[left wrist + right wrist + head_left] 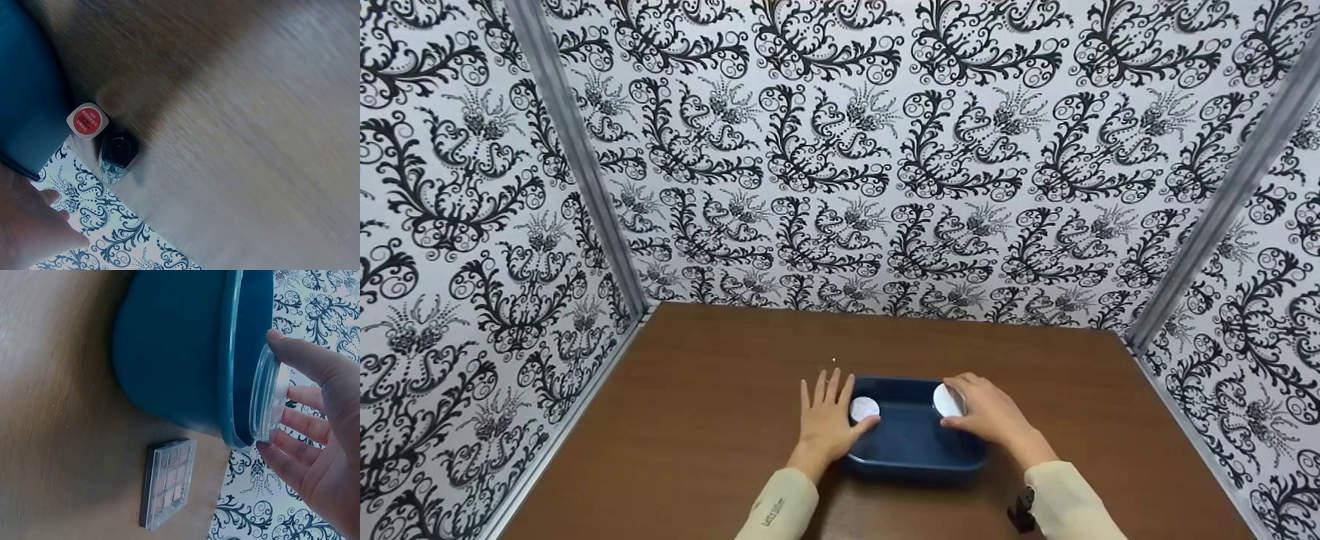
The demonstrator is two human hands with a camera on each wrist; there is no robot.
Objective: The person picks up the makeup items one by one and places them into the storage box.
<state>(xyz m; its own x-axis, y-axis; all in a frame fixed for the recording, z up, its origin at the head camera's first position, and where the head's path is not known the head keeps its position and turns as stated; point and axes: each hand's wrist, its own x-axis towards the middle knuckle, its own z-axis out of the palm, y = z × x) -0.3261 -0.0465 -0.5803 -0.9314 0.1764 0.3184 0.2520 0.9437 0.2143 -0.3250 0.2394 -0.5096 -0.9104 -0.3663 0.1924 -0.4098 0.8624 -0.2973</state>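
A dark blue rectangular tub [915, 466] sits on the brown table. My left hand [825, 427] lies along its left rim, fingers straight and spread, thumb reaching over the edge. Just beside that thumb is a white round disc-like item [865, 409] inside the tub; whether the hand touches it I cannot tell. At the right rim, my right hand [990, 409] pinches a round, flat jar with a clear rim [267, 396] between thumb and fingers, tilted over the tub's opening. The left wrist view catches only part of the left hand [34, 225].
Beside the tub's left side stand a red-ended lipstick tube [87, 121] and a small black-capped bottle [120, 149]. A clear-lidded makeup palette [167, 484] stands near its right side. Patterned walls [840, 150] enclose the table [720, 390].
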